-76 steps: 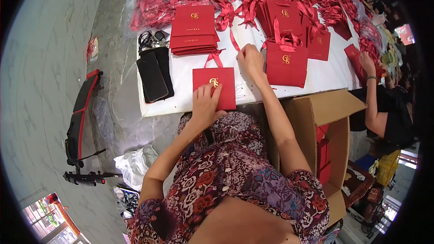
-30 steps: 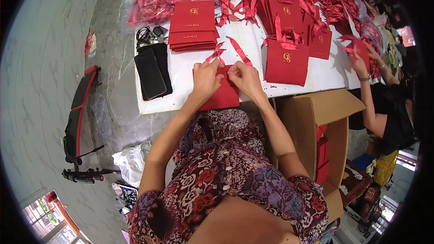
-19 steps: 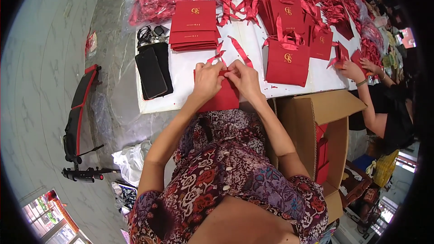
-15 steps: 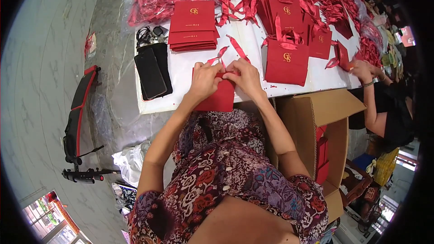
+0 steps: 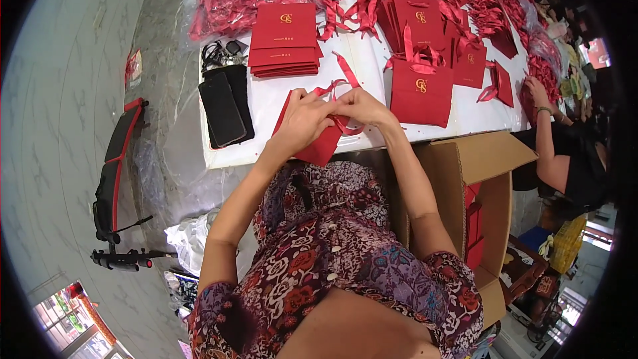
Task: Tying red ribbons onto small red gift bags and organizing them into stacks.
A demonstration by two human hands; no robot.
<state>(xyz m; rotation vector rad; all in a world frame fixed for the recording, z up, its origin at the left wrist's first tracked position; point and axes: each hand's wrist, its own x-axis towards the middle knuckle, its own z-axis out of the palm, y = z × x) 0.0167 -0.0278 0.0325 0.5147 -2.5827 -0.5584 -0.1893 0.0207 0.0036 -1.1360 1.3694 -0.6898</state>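
Note:
A small flat red paper bag (image 5: 320,149) lies tilted at the table's near edge, partly hidden by my hands. My left hand (image 5: 306,121) is closed over its upper part, thumb and fingers pinching near the top edge. Close beside it, my right hand (image 5: 363,108) pinches a red ribbon (image 5: 346,70) that loops around the fingertips and runs up past the bag's top edge. The fingertips of both hands nearly meet, so the exact spot where ribbon and bag join is hidden.
Beyond my hands are a stack of red bags (image 5: 284,40), ribboned bags (image 5: 421,92) and a plastic bag of ribbons (image 5: 246,1). A black phone (image 5: 223,108) lies left. An open cardboard box (image 5: 488,156) stands right, near a co-worker's hand (image 5: 537,93).
The bag has tilted, its lower end swinging slightly left. My right hand has drawn the ribbon into a loop at the bag's edge. The co-worker's hand has moved away from a red bag.

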